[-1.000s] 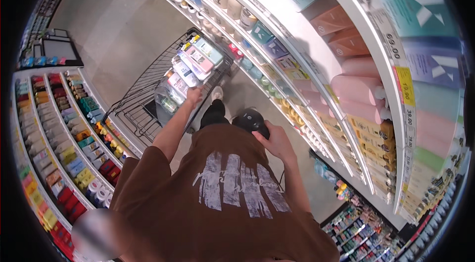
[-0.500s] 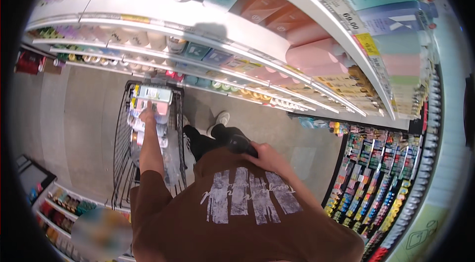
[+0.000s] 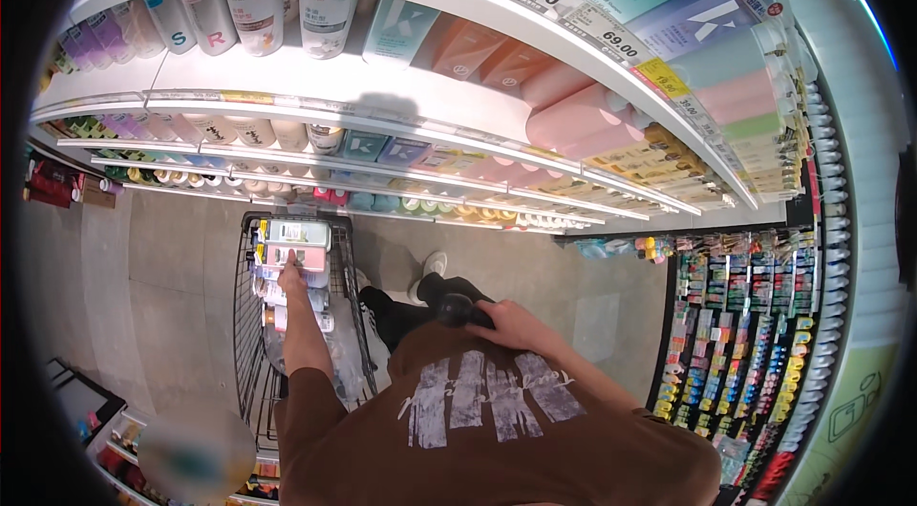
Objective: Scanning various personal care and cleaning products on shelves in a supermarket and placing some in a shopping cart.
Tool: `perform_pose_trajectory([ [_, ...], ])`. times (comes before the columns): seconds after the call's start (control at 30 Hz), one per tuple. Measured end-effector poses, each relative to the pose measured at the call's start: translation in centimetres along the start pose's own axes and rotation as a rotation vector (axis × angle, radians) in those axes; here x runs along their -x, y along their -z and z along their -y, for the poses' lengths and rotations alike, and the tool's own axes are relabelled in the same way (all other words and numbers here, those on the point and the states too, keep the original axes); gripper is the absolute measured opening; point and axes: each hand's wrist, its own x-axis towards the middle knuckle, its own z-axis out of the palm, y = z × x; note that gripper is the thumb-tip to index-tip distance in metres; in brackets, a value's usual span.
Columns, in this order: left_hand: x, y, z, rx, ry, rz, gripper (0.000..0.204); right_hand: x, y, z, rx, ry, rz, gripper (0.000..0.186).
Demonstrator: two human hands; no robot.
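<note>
Far left, the store floor runs grey and bare down the aisle, with a low rack of small goods tucked into the near corner. Next along, the wire shopping cart stands parked just off the shelving, stacked with boxed products. And there's the left hand, arm stretched straight out, resting down on a pink box that lies on top of the pile; fingers look laid flat over it rather than wrapped round, though I can't tell from here whether it is actually gripped. A pale green box sits just beyond it, touching. So the step in hand, I'd say, is picking stock out of the cart, and that pink box is the one being chosen. Moving right, the right hand sits low by the waist, closed round a dark handheld device, possibly a scanner. Above and to the right, the white shelves curve away, loaded with bottles, teal cartons and pink packs. The next move, to my eye, calls for a proper grip: fingers curling over the box's edge, lifting it clear of its neighbours without dragging the stack
</note>
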Motion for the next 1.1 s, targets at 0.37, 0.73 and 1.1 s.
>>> perform_pose_trajectory([
  [0.37,6.6,-4.7,-1.8,-0.703,0.004,-0.32,0.107,0.0,-1.1,-0.7,0.008,-0.079,0.027,0.042],
  [0.73,1.9,-2.0,-2.5,-0.88,0.058,-0.194,0.132,1.0,-2.5,-1.2,-0.039,-0.066,0.016,0.042],
  [1.1,4.7,-2.6,-2.9,-0.902,0.06,-0.28,0.123,0.8,-2.5,-1.7,-0.044,-0.037,-0.023,0.043],
])
